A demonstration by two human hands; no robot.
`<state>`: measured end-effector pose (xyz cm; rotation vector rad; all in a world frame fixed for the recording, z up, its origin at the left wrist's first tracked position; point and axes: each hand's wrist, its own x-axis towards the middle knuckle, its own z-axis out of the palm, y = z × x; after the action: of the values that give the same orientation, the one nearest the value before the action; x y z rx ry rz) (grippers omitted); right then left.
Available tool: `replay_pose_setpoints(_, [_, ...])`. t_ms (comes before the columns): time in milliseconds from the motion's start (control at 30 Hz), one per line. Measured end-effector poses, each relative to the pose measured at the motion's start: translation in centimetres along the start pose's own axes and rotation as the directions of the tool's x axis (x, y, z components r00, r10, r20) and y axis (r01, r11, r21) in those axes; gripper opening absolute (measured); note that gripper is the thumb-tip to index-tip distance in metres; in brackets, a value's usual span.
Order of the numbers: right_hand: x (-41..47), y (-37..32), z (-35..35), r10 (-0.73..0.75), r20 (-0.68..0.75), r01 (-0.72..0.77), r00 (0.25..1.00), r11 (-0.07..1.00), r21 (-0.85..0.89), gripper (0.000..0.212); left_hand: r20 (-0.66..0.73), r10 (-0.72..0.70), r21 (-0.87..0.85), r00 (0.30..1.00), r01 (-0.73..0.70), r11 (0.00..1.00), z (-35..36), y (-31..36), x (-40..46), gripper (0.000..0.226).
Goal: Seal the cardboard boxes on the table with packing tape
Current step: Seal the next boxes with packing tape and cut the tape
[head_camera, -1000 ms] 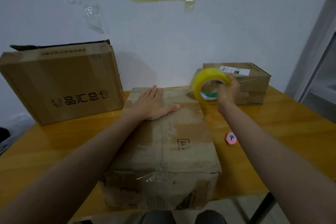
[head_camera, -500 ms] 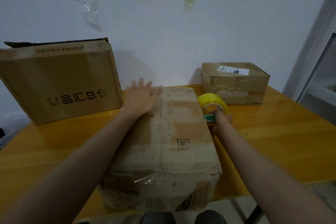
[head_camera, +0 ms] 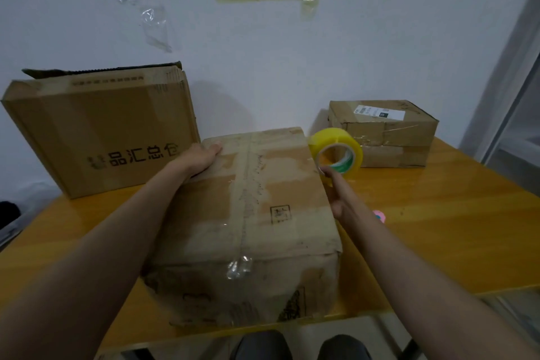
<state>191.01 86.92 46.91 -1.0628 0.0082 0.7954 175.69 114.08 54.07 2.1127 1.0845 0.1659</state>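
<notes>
Two hands work on the middle box [head_camera: 248,207]. The left hand [head_camera: 201,156] lies flat on its far left top, likely to keep it from sliding. The right hand [head_camera: 340,199] pinches the yellow tape roll [head_camera: 336,152] (standing on edge) just beyond the fingers, touching the box's right edge, ready to pull tape.

White wall [head_camera: 263,67] (tape scraps stuck on) behind orange table [head_camera: 453,228].
</notes>
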Motion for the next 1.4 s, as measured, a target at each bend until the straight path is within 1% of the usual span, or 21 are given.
replay_pose_setpoints(33, [-0.4,-0.6,1.0,-0.057,-0.017,0.056,0.998,0.997,-0.053,0.03,-0.002,-0.004,-0.035,1.0,0.004,0.999,-0.5,-0.3,-0.3,0.1])
replay_pose_setpoints(100, [-0.6,-1.8,3.0,-0.169,-0.049,0.162,0.984,0.979,-0.124,0.06,-0.009,-0.004,-0.109,1.0,0.003,0.994,-1.2,-0.9,-0.7,0.106])
replay_pose_setpoints(133, [-1.1,-2.6,4.1,-0.213,-0.045,0.205,0.976,0.969,-0.135,0.068,-0.024,-0.005,-0.142,1.0,0.002,0.99,-1.0,-1.5,-0.8,0.103])
replay_pose_setpoints(200, [-2.0,-4.8,6.6,-0.353,-0.022,0.342,0.935,0.918,-0.199,0.059,-0.045,0.041,-0.202,0.998,-0.05,0.978,0.1,-2.2,-1.7,0.087])
replay_pose_setpoints(300, [-3.4,-8.3,10.1,-0.567,0.029,0.503,0.823,0.704,-0.501,0.04,-0.12,0.274,-0.302,0.954,-0.298,0.905,2.9,-2.7,-3.4,0.049])
replay_pose_setpoints(367, [-4.2,-9.2,12.2,-0.585,0.146,0.54,0.798,0.586,-0.604,0.043,-0.212,0.385,-0.438,0.898,-0.439,0.784,4.0,-2.5,-4.6,0.049])
replay_pose_setpoints(433, [-4.1,-9.1,13.9,-0.595,0.221,0.548,0.772,0.448,-0.707,0.05,-0.282,0.425,-0.636,0.86,-0.5,0.588,2.9,-0.9,-6.3,0.058])
replay_pose_setpoints(467, [-4.2,-8.7,14.6,-0.59,0.265,0.549,0.763,0.375,-0.747,0.052,-0.34,0.475,-0.657,0.812,-0.566,0.497,1.9,-0.5,-5.8,0.061])
replay_pose_setpoints(500, [-4.0,-8.3,15.4,-0.581,0.292,0.548,0.759,0.33,-0.768,0.055,-0.344,0.521,-0.66,0.781,-0.596,0.458,1.0,0.7,-6.3,0.058])
replay_pose_setpoints(567, [-4.3,-7.2,16.7,-0.577,0.312,0.544,0.755,0.286,-0.788,0.058,-0.253,0.539,-0.678,0.803,-0.545,0.493,-1.4,2.3,-5.1,0.064])
replay_pose_setpoints(633, [-4.1,-6.6,17.4,-0.611,0.311,0.536,0.728,0.224,-0.814,0.049,-0.16,0.57,-0.556,0.805,-0.551,0.622,-3.4,3.7,-5.1,0.064])
replay_pose_setpoints(667, [-3.8,-6.4,17.4,-0.631,0.305,0.532,0.714,0.205,-0.822,0.045,-0.098,0.587,-0.527,0.804,-0.542,0.655,-3.9,3.7,-4.4,0.061])
replay_pose_setpoints(733, [-3.3,-6.5,17.0,-0.645,0.29,0.521,0.707,0.197,-0.83,0.043,0.083,0.567,-0.524,0.819,-0.449,0.724,-4.5,3.6,-3.4,0.064])
replay_pose_setpoints(767, [-3.0,-6.7,16.8,-0.645,0.287,0.516,0.708,0.197,-0.833,0.043,0.136,0.546,-0.489,0.827,-0.423,0.763,-4.7,3.6,-3.0,0.065])
replay_pose_setpoints(833, [-2.7,-6.8,16.6,-0.656,0.285,0.521,0.699,0.193,-0.832,0.046,0.171,0.527,-0.384,0.832,-0.436,0.814,-5.1,4.0,-1.9,0.074])
replay_pose_setpoints(900, [-2.6,-6.7,16.5,-0.678,0.281,0.537,0.679,0.198,-0.82,0.053,0.184,0.545,-0.278,0.818,-0.488,0.827,-5.6,4.8,-1.0,0.096])
replay_pose_setpoints(1000, [-2.4,-6.3,16.7,-0.706,0.26,0.585,0.658,0.263,-0.767,0.048,0.241,0.55,-0.191,0.8,-0.517,0.835,-6.3,4.7,-0.5,0.121])
replay_pose_setpoints(1067, [-2.4,-6.2,16.9,-0.72,0.234,0.612,0.653,0.32,-0.723,0.038,0.251,0.526,-0.155,0.812,-0.503,0.85,-6.5,4.4,-0.2,0.118])
replay_pose_setpoints(1167, [-2.5,-6.1,16.8,-0.762,0.185,0.67,0.62,0.392,-0.631,0.026,0.264,0.528,-0.237,0.807,-0.477,0.847,-6.0,4.2,-0.7,0.092])
replay_pose_setpoints(1333, [-2.8,-6.3,16.3,-0.845,0.025,0.764,0.534,0.469,-0.442,0.01,0.268,0.509,-0.339,0.818,-0.414,0.845,-5.5,3.6,-1.0,0.099])
replay_pose_setpoints(1400, [-2.8,-7.8,16.0,-0.866,-0.041,0.803,0.499,0.479,-0.353,0.021,0.266,0.519,-0.348,0.812,-0.421,0.838,-5.7,3.6,-1.2,0.088])
